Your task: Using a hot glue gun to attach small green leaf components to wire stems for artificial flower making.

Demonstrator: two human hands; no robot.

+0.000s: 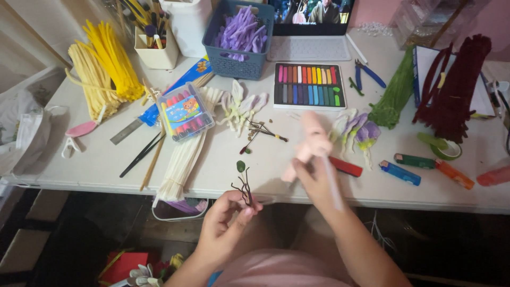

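Pinching dark wire stems (pixel 244 187), left hand (pixel 226 223) off table edge (pixel 106 183).

Even, soft overhead light, surface (pixel 95 159) bright, shadows faint. Below its front edge goes dim, detail nearly lost. Right hand (pixel 313 159) motion-blurred, outline smeared; left hand (pixel 226 223) fairly sharp. Wide-angle bowing at the edges. Laptop screen (pixel 311 13) glows, possibly slightly overexposed.
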